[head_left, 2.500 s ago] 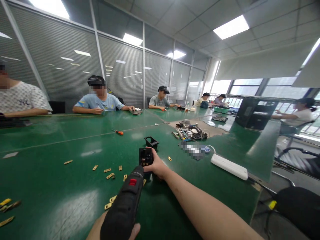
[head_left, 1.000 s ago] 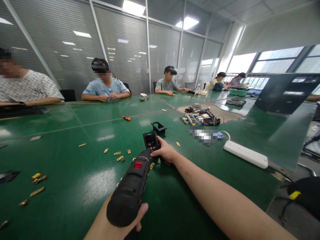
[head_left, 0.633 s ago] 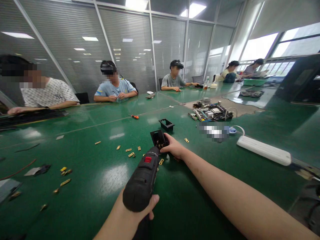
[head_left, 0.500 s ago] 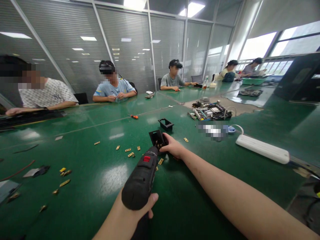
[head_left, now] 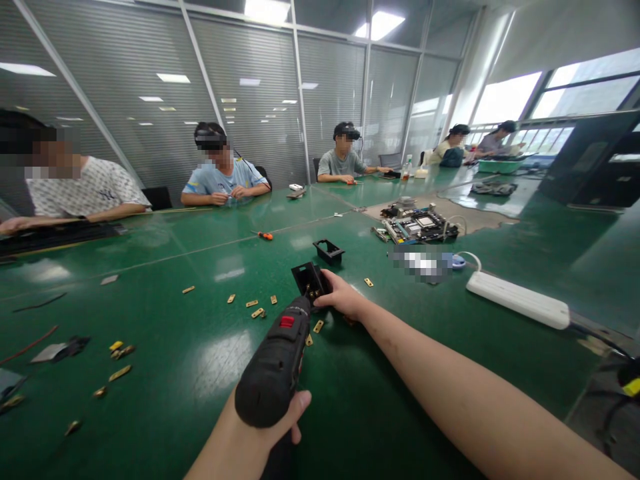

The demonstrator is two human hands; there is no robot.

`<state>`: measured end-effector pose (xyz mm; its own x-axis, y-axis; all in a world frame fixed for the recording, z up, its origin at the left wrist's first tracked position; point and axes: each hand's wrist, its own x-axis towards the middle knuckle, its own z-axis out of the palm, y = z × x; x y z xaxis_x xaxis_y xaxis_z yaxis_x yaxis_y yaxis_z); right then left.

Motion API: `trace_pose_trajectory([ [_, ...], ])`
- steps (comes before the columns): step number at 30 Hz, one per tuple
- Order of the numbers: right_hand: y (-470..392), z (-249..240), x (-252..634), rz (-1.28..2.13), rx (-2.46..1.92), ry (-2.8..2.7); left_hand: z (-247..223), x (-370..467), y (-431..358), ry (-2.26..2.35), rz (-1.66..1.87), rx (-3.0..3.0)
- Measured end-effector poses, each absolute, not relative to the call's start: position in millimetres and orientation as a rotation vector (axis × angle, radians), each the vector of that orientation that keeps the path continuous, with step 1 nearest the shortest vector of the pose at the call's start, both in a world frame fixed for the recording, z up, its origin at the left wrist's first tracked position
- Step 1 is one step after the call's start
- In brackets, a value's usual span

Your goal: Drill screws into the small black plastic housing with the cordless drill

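My left hand (head_left: 287, 421) is wrapped around the grip of a black cordless drill (head_left: 273, 363) with a red switch on top. The drill points forward, its chuck at the near side of a black plastic box (head_left: 306, 279). My right hand (head_left: 343, 298) grips that box from the right and holds it tilted on the table. Small brass screws show inside the box; the drill's tip is hidden, so I cannot tell whether it touches one. Behind stands a second black plastic frame (head_left: 329, 251). Small brass plates (head_left: 257, 313) lie around, several left of the box.
On the green table (head_left: 165, 313) lie more brass pieces (head_left: 120, 372), an orange-handled screwdriver (head_left: 265, 235), a circuit board (head_left: 420, 225) and a white power strip (head_left: 517, 300). Several people (head_left: 225, 177) sit along the far side. A black case (head_left: 585, 163) stands at the right.
The whole view has shifted slightly, so things appear a little further left. Both hands keep their holds on the drill and the box, with little change between them.
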<state>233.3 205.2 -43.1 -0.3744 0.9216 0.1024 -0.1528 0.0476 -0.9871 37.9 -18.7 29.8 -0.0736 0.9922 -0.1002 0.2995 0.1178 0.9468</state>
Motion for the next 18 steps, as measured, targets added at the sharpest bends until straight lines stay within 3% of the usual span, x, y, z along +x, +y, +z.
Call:
trace_pose_trajectory([
  [7,206,-42,235,1.423,-0.932,-1.510,12,31,-14,1.476,0.953,1.252],
  [18,205,-37,237,1.378,-0.955,-1.561,34,54,-24,1.568,0.850,1.134],
])
